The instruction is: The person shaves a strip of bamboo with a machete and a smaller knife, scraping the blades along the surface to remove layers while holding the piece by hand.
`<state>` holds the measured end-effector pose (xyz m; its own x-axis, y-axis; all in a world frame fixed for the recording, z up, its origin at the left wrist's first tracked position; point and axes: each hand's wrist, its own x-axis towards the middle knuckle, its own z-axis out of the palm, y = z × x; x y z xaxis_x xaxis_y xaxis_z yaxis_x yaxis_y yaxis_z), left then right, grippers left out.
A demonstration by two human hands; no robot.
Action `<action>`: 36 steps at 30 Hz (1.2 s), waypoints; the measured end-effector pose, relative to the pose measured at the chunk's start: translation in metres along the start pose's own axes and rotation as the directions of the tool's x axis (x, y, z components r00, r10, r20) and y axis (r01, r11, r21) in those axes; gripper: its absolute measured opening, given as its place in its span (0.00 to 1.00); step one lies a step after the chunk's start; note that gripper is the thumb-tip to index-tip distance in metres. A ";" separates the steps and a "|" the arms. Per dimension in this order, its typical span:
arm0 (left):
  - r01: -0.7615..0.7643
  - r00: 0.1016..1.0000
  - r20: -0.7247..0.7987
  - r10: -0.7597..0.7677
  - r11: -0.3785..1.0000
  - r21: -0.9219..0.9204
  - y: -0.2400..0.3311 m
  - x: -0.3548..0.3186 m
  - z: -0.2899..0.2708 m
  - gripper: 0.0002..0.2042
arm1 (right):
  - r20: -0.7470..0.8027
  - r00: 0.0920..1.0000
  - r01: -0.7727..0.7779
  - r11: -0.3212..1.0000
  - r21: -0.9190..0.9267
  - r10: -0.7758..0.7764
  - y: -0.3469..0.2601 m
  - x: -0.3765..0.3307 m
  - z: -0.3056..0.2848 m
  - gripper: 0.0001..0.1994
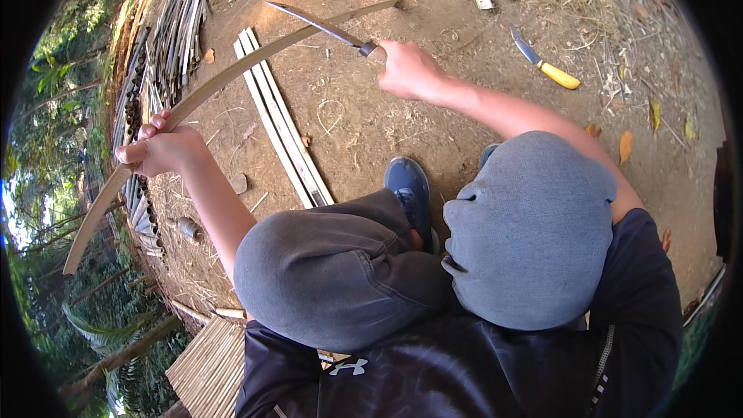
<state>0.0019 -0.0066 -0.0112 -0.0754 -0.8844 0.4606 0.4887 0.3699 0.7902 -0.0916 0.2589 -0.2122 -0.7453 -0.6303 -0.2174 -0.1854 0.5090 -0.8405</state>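
the left hand [162, 149] is wrapped around a long bamboo strip [232, 77], held up above the dirt ground [464, 93]. the right hand [406, 70] is fisted on a knife [325, 27], its blade lying across the strip's far part. a slip along the smooth strip could send the blade toward the left hand's fingers. cut strips [282, 128] lie beneath; a yellow-handled knife [546, 62] lies well apart.
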 end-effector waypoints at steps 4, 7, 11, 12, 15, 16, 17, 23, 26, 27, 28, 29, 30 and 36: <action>0.001 1.000 0.006 -0.001 1.000 -0.021 -0.005 0.003 -0.004 0.15 | -0.021 1.000 -0.010 0.999 -0.037 0.010 0.011 0.006 -0.010 0.15; 0.009 1.000 0.012 -0.009 0.999 -0.031 -0.005 0.005 -0.007 0.15 | 0.025 0.996 -0.084 0.993 -0.082 0.087 0.005 0.003 -0.010 0.13; 0.010 1.000 0.020 -0.009 1.000 -0.020 -0.002 0.000 -0.004 0.15 | 0.000 0.998 -0.058 0.998 -0.033 0.058 0.026 0.011 -0.005 0.12; 0.008 1.000 0.019 -0.008 1.000 -0.024 -0.004 0.001 -0.003 0.15 | 0.017 0.995 -0.095 0.995 -0.038 0.096 0.024 0.014 -0.007 0.12; 0.020 1.000 0.010 -0.019 0.998 -0.055 -0.003 0.003 -0.005 0.17 | 0.043 0.990 -0.125 0.986 -0.113 0.131 0.015 0.011 -0.012 0.11; 0.028 1.000 0.009 -0.027 0.997 -0.069 -0.003 0.003 -0.004 0.18 | 0.044 0.992 -0.116 0.989 -0.090 0.120 0.019 0.010 -0.011 0.11; 0.030 1.000 0.008 -0.029 0.997 -0.065 -0.005 0.003 -0.002 0.17 | 0.044 0.993 -0.107 0.992 -0.067 0.110 0.024 0.010 -0.009 0.11; -0.013 0.999 -0.029 0.012 1.000 -0.026 0.002 -0.003 0.004 0.16 | 0.046 0.976 -0.207 0.968 -0.140 0.215 0.026 0.019 -0.016 0.12; -0.030 0.999 -0.033 0.029 0.999 -0.037 0.000 -0.005 0.009 0.16 | -0.010 0.992 -0.129 0.989 -0.068 0.128 0.038 0.006 0.002 0.15; -0.037 0.999 -0.037 0.035 0.999 -0.034 -0.001 -0.002 0.005 0.17 | 0.004 0.989 -0.149 0.987 -0.062 0.149 0.041 0.009 0.001 0.15; -0.044 0.998 -0.040 0.043 0.998 -0.046 -0.003 -0.001 0.007 0.18 | 0.004 0.986 -0.166 0.984 -0.060 0.166 0.045 0.020 -0.008 0.15; -0.046 0.998 -0.048 0.044 0.998 -0.031 -0.002 -0.002 0.007 0.18 | 0.004 0.983 -0.183 0.982 -0.058 0.183 0.048 0.027 -0.013 0.15; -0.058 0.997 -0.057 0.057 0.998 -0.017 0.003 -0.001 0.007 0.18 | -0.017 0.987 -0.160 0.986 -0.057 0.159 0.041 0.027 -0.011 0.15; -0.067 0.994 -0.089 0.071 0.997 0.046 -0.001 -0.006 0.005 0.18 | -0.012 0.983 -0.183 0.982 -0.044 0.183 0.051 0.031 -0.003 0.12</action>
<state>-0.0026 -0.0001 -0.0128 0.0372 -0.8779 0.4773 0.4517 0.4409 0.7756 -0.1262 0.2675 -0.2604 -0.7741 -0.5196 -0.3616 -0.0734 0.6410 -0.7640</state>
